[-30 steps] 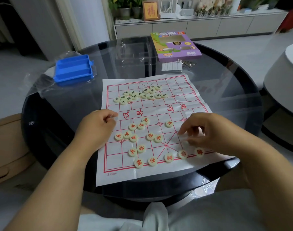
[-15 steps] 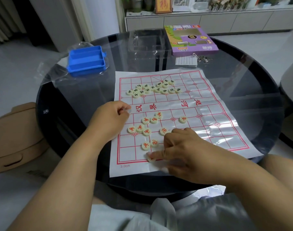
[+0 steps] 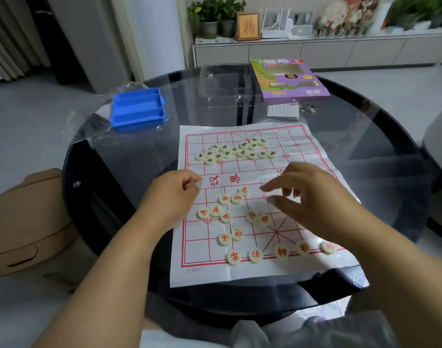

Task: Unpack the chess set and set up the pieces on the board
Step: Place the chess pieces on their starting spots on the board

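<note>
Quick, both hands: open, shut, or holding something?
Left hand: curled, pinching something small; what it is cannot be told.
Right hand: open, fingers spread, holding nothing.

Glass table (image 3: 129, 156) carries board (image 3: 308, 146), blue tray (image 3: 137, 111), purple box (image 3: 290, 81).

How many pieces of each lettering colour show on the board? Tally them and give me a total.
Red-lettered pieces: 15
Dark-lettered pieces: 16, as far as the tight cluster can be counted
Total: 31 visible pieces
</note>
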Tool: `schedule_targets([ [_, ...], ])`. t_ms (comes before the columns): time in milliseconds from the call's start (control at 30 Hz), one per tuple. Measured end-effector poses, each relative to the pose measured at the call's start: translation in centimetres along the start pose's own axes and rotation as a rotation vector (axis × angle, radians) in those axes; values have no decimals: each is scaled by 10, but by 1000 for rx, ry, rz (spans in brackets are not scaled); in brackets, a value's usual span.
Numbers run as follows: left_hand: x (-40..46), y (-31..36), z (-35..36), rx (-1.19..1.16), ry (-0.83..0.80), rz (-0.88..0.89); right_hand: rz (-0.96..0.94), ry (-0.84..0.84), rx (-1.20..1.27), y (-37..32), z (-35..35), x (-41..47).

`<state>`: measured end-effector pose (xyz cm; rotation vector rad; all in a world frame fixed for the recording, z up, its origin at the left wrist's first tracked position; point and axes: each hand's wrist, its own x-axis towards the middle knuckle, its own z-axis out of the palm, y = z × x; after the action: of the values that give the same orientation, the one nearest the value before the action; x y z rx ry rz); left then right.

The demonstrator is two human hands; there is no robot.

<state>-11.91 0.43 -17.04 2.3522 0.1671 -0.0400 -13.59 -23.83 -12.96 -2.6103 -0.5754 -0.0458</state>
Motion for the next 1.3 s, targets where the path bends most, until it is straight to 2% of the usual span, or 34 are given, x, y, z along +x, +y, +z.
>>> schedule_targets([
  [233, -2, 5, -4, -56, 12, -11, -16, -82, -43, -22, 15, 28],
  [400, -5, 4, -6, -144, 28, -4, 101, 17, -42, -12, 11, 43],
  [467, -4, 4, -7, -164, 32, -7, 119, 5, -36, -9, 10, 47],
  [700, -3, 6, -7, -162, 43, -4, 84, -137, -72, -12, 13, 57],
  [867, -3, 7, -6, -144, 51, -2, -50, -212, -125, -27, 28, 65],
  [1133, -4, 2, -7, -170, 44, 9, 81, -66, 50, 3, 8, 67],
  [1300, -1, 3, -5, -151, 36, 12, 49, -212, 18, 3, 7, 63],
])
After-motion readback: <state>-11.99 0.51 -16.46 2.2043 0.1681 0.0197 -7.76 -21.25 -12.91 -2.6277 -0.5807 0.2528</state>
